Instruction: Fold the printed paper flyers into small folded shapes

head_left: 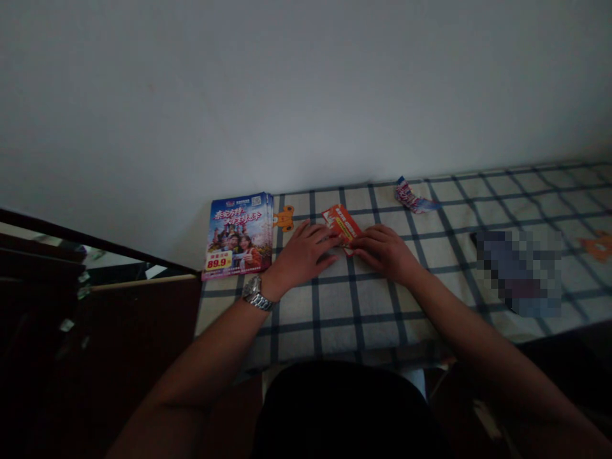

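Observation:
A small red printed flyer (345, 223), seemingly folded, lies on the checked tablecloth between my hands. My left hand (306, 252), with a metal watch on its wrist, rests with fingers spread and its fingertips on the flyer's left side. At the lower right edge, my right hand (386, 254) has its fingers drawn together on the flyer's corner. My fingers cover part of the flyer's lower side. Left of my left hand sits a neat stack of blue and pink flyers (239, 236), the top one marked 89.9.
A folded or crumpled blue printed paper (414, 196) lies near the wall. To the right is a dark, pixelated flat object (514, 271). The checked tablecloth (335, 319) meets a white wall (306, 95) at the back. The table's left edge is beside the stack.

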`<state>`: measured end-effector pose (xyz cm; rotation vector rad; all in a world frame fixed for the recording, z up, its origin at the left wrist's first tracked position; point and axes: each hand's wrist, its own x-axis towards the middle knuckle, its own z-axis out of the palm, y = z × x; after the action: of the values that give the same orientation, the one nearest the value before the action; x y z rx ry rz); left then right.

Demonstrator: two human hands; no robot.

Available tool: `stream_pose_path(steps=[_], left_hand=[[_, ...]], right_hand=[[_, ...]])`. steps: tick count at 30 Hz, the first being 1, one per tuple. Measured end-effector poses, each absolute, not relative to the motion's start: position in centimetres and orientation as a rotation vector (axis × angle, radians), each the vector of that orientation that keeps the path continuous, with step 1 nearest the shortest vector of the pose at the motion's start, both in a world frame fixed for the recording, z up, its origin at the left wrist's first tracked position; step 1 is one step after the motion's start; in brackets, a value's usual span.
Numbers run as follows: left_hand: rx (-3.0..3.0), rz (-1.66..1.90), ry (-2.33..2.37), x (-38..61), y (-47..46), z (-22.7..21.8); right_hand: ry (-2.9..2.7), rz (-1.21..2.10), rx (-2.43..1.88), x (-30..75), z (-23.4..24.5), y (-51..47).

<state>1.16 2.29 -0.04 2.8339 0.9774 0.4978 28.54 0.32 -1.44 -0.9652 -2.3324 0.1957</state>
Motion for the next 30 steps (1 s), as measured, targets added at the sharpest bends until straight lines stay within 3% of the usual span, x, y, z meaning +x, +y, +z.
stream_pose_path(steps=[30], left_hand=[[2.8, 0.421, 0.89, 1.6, 2.1, -0.8]], right_hand=[[-2.288, 0.251, -0.966, 28.9, -2.2, 0.7]])
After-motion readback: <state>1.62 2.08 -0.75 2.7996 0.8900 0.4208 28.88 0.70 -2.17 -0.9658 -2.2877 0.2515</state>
